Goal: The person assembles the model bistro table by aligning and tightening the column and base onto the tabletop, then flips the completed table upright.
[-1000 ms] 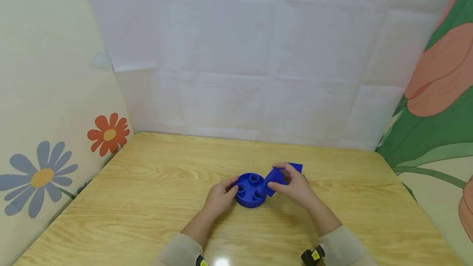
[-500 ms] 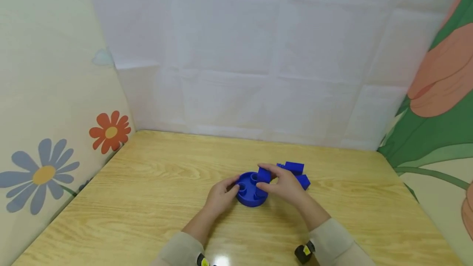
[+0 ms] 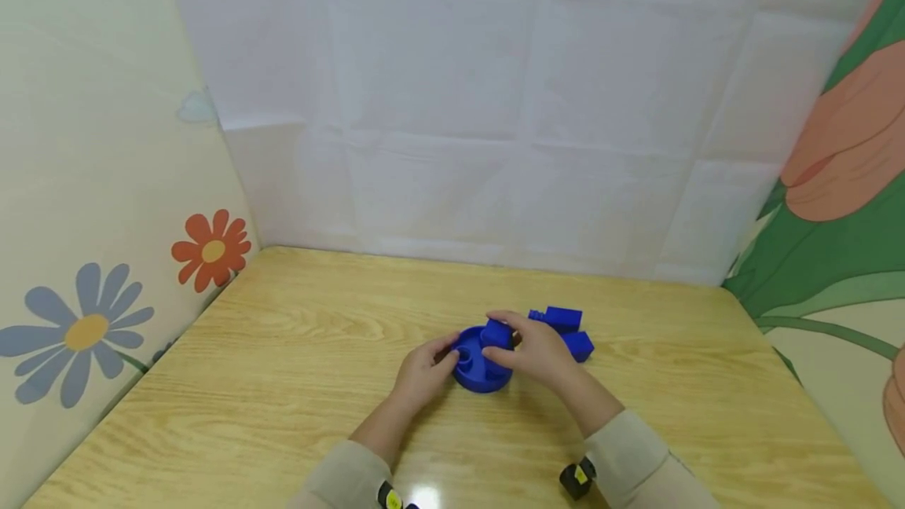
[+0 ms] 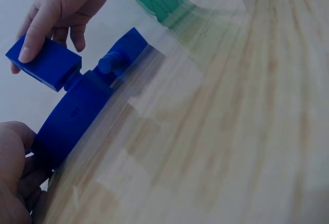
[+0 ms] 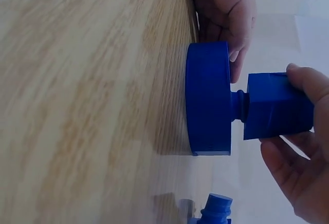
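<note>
A round blue base (image 3: 482, 380) with raised sockets lies flat on the table. My left hand (image 3: 419, 377) grips its left rim, thumb on the edge; the left wrist view shows the same hand (image 4: 15, 170) at the base (image 4: 72, 121). Between thumb and fingers, my right hand (image 3: 540, 352) pinches a blue block (image 3: 497, 334) over the base's right part. In the right wrist view the block (image 5: 277, 106) has a ridged peg end pointing at the base (image 5: 208, 100), partly out of sight at the socket. How deep it sits I cannot tell.
Two more blue blocks (image 3: 564, 319) (image 3: 580, 346) lie on the wooden table (image 3: 318, 320), just behind and right of my right hand. One has a ridged peg. A white cloth hangs behind the table, with flower-patterned cloths at both sides.
My right hand has moved left with its block, from the base's right edge to over the base, and the block now stands more upright. My left hand has stayed on the rim.
</note>
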A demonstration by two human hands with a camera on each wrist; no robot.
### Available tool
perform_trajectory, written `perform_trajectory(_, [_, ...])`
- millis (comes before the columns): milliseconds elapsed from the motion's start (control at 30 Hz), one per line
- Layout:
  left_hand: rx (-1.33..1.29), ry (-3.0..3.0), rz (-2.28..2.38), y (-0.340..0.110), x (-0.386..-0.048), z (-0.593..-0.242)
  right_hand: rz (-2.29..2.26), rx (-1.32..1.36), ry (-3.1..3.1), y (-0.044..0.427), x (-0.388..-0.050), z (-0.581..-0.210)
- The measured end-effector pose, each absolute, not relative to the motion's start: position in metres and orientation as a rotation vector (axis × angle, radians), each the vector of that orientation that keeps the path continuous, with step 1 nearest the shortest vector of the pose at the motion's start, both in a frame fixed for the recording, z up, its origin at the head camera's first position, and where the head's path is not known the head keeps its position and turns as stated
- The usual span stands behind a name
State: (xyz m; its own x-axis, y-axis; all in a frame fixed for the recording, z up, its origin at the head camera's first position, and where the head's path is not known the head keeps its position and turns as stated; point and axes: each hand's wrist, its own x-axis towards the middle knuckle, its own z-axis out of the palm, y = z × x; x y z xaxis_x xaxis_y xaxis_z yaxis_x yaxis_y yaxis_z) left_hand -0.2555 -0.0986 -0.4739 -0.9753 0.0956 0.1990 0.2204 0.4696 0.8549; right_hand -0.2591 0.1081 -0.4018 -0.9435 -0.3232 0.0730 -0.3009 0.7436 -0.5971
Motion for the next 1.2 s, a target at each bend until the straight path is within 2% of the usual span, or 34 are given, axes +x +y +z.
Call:
perform_trajectory(733, [-0.256, -2.568, -1.560, -0.098, -0.253, -0.472, -1.226, -0.718, 2.624, 0.123, -0.266, -0.406])
perform_trajectory(1200, [-0.256, -2.573, -1.532, -0.098, -0.254, -0.473, -1.494, -0.448, 2.696, 0.117, -0.264, -0.416])
